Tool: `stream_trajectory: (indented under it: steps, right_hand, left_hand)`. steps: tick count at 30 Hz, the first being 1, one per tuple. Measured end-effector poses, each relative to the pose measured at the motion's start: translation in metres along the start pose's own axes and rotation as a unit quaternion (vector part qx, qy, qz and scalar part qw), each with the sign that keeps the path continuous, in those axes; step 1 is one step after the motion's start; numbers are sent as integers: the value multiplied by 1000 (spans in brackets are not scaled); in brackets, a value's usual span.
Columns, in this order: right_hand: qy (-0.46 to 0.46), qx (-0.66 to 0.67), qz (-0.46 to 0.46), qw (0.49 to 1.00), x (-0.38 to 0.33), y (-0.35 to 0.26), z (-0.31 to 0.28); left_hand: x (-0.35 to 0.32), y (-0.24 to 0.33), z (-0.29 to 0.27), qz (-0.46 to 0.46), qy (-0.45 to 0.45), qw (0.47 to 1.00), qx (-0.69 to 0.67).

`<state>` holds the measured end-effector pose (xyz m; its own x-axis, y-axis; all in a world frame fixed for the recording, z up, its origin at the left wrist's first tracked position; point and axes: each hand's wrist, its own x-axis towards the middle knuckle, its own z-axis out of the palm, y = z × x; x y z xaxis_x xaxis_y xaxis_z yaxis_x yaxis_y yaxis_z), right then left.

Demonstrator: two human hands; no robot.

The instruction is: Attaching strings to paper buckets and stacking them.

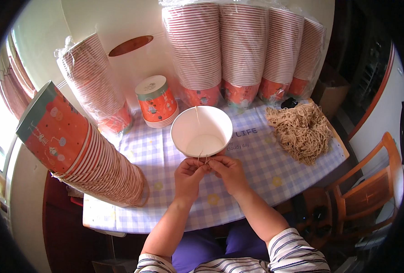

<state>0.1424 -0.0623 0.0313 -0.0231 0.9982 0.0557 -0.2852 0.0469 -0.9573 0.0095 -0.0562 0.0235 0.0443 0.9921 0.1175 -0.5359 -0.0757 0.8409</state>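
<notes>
A white-lined paper bucket (182, 129) stands mouth up at the middle of the table. A thin tan string (197, 113) crosses its far rim and hangs a little way inside. At the near rim, more of the string shows between my fingers. My left hand (188, 178) is closed in a pinch on the string. Close against it, my right hand (229, 173) also pinches the string, with the fingertips of both hands nearly touching. How the strands run between the fingers is too small to tell.
A tangled heap of tan string (300, 132) lies at the right. At the left leans a tall stack of buckets (97, 159) with string around their rims. Plastic-wrapped bucket stacks (243, 50) line the back, near a short upside-down stack (156, 102). A wooden chair (370, 186) stands right.
</notes>
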Motion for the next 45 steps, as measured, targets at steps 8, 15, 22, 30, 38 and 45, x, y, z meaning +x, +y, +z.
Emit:
stream_trajectory:
  steps: [8, 15, 22, 30, 38, 45]
  right_hand:
    - [-13, 188, 104, 977, 1, 1, -6]
    - [-18, 176, 94, 980, 1, 3, -9]
    - [5, 145, 68, 987, 2, 9, -8]
    - [10, 149, 60, 987, 0, 6, -4]
    - [20, 123, 78, 989, 0, 0, -5]
    - [-11, 128, 104, 986, 4, 5, -11]
  left_hand:
    - [-7, -3, 6, 110, 24, 972, 208]
    - [-5, -10, 4, 252, 23, 903, 348]
    - [-5, -6, 9, 312, 5, 872, 376]
    - [-5, -3, 10, 345, 6, 842, 416]
    - [-6, -4, 4, 277, -13, 873, 402]
    - [-6, -11, -4, 139, -16, 933, 331]
